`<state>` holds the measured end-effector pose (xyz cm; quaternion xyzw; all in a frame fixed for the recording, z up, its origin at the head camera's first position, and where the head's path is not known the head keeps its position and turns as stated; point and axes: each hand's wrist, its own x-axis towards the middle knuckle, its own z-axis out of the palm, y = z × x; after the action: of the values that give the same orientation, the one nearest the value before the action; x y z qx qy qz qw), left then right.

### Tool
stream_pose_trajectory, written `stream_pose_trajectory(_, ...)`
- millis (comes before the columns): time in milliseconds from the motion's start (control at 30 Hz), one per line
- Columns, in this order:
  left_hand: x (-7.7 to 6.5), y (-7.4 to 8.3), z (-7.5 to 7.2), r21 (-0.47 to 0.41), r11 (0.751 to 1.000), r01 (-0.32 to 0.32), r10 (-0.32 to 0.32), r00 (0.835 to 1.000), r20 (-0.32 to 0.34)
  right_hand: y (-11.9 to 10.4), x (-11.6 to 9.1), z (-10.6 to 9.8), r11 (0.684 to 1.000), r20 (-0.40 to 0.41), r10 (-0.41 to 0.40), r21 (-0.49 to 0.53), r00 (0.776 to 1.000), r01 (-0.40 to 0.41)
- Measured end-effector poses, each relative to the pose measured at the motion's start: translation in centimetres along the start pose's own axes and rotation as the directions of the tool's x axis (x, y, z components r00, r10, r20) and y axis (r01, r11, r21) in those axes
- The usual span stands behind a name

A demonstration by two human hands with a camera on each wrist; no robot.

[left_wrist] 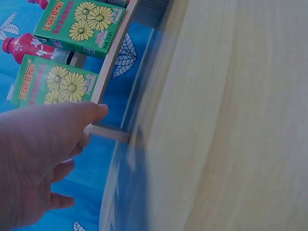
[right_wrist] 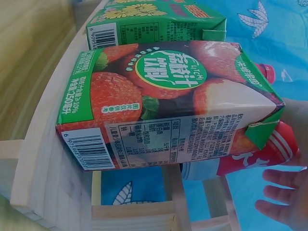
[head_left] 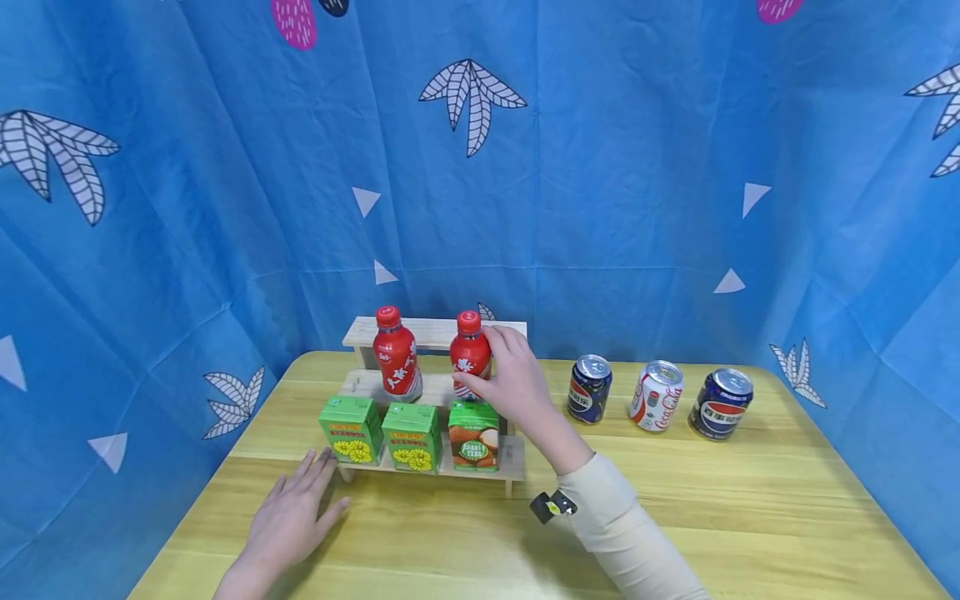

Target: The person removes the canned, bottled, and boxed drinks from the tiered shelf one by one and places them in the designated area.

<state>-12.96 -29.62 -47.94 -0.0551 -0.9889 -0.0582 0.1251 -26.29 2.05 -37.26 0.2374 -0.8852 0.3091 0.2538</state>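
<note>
A small wooden tiered rack (head_left: 513, 457) stands on the table. Its middle step bears two red bottles, a left one (head_left: 395, 358) and a right one (head_left: 467, 354). My right hand (head_left: 516, 375) holds the right bottle, thumb across its front and fingers at its right side; the right wrist view partly hides this bottle behind a litchi drink carton (right_wrist: 159, 96). Green chrysanthemum drink cartons (head_left: 352, 432) (head_left: 412, 439) stand with the litchi carton on the front step. My left hand (head_left: 292, 512), fingers extended, lies by the rack's front left corner, fingertips at its edge.
To the right of the rack stand three cans: a dark blue Pepsi can (head_left: 589, 390), a white and red Coca-Cola can (head_left: 656, 397) and another dark blue can (head_left: 721, 405). A blue patterned curtain (head_left: 600, 208) hangs behind the wooden table (head_left: 750, 517).
</note>
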Motion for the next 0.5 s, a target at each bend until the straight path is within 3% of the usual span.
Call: stream_pose_trajectory(500,-0.04,-0.04,0.14,0.000,1.000,0.008,-0.008,1.000,0.010,0.45,0.17,-0.18,0.981,-0.100,-0.147,-0.144,0.984,0.132)
